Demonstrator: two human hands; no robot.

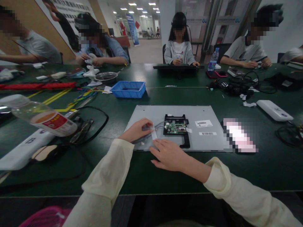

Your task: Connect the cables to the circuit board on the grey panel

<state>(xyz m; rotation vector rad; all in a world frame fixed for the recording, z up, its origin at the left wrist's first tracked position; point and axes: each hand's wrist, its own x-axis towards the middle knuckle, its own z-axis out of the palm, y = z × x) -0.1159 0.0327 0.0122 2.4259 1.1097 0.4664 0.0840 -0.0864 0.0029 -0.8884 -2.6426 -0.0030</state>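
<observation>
Left hand (136, 130): your fingertips press the white tape strip (153, 133) over the wires (159, 125), just left of the circuit board (176, 127). Right hand (169, 155) lies flat, unclenched, on the grey panel (201, 113). Press evenly; avoid tugging wires.

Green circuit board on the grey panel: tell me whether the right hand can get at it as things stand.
Probably yes. The right hand rests flat at the panel's near edge, and nothing lies between it and the circuit board just beyond.

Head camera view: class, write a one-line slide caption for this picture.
Both hands, left hand and right hand, rest on a grey panel beside its circuit board, on a green table.
</observation>
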